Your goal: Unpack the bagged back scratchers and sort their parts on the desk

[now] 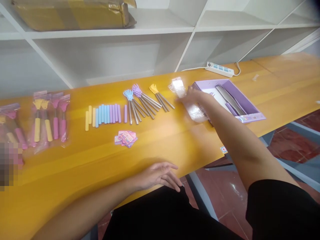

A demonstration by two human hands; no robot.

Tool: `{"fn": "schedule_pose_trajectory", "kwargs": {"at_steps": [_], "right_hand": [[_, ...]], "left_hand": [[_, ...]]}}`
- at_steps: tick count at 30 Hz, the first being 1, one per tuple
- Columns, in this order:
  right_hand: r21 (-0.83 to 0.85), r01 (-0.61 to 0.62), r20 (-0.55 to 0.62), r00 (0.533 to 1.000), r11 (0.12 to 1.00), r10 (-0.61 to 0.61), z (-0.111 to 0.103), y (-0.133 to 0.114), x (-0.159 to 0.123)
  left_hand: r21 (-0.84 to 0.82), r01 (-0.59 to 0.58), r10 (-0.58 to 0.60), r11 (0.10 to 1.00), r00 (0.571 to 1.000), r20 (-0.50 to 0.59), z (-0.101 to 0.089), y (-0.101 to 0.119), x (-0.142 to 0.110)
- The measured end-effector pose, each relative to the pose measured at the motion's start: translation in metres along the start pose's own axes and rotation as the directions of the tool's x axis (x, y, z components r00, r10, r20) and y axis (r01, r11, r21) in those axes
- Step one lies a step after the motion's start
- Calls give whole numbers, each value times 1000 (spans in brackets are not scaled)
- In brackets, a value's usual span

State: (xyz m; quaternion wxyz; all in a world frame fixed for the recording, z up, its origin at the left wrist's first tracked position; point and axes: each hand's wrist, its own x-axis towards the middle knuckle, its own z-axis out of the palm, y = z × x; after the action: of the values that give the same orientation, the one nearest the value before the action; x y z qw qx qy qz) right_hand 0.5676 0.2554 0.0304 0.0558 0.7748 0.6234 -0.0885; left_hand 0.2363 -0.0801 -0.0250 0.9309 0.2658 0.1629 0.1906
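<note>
My right hand [193,98] reaches far across the orange table [175,140] and rests on a stack of clear plastic sleeves [190,103] beside a purple box [240,100]. The hand is smeared by motion, so its fingers are unclear. My left hand [160,175] lies at the table's near edge, fingers loosely stretched, holding nothing. Ahead lie metal rods with blue, purple and yellow claw ends [143,101], a row of yellow, blue and purple handle sleeves [105,115], and a small pile of pink labels [126,137].
Bagged finished sets [50,116] lie at the far left. A white power strip [220,69] sits at the back right. White shelving with a cardboard parcel [72,13] stands behind the table. The red floor shows to the right.
</note>
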Motion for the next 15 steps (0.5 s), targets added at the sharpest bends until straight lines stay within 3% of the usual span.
{"fn": "schedule_pose_trajectory", "kwargs": {"at_steps": [5, 10, 15], "right_hand": [[4, 119, -119, 986, 993, -117, 8, -10, -20], [74, 20, -111, 994, 997, -11, 10, -22, -12], [126, 43, -193, 981, 991, -18, 12, -48, 6]], "left_hand": [[23, 1, -1, 1000, 1000, 7, 0, -1, 0], [30, 3, -4, 1000, 1000, 16, -2, -3, 0], [34, 0, -1, 999, 1000, 15, -4, -5, 0]]}}
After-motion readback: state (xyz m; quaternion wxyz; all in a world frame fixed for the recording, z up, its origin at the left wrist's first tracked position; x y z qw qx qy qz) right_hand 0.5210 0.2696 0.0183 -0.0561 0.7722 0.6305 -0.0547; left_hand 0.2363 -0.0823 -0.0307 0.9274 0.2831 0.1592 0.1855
